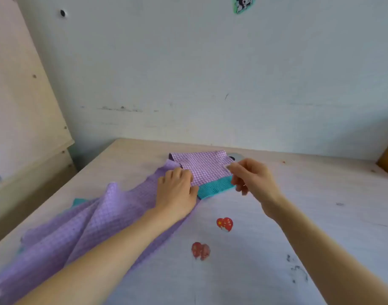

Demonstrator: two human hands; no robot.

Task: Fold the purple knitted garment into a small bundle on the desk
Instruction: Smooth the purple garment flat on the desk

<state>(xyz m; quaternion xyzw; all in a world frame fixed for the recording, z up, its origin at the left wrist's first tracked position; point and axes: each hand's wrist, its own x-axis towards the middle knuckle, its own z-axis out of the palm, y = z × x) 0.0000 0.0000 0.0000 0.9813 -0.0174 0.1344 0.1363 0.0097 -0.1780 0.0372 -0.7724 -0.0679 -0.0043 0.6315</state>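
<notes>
The purple knitted garment [83, 223] with a checked pattern lies stretched across the desk [320, 216] from the near left corner toward the back middle. Its far end is folded over, showing a teal ribbed cuff [213, 189]. My left hand [177, 192] lies palm down on the garment beside the fold, fingers curled at the folded edge. My right hand [252, 178] hovers at the right edge of the folded part, thumb and forefinger pinching the fabric's edge or a small tag there.
Two red heart stickers [224, 224] [200, 250] are stuck on the desk near the middle. A grey object [235, 156] peeks out behind the fold. The white wall stands just behind the desk; a wooden panel [23, 106] rises at left.
</notes>
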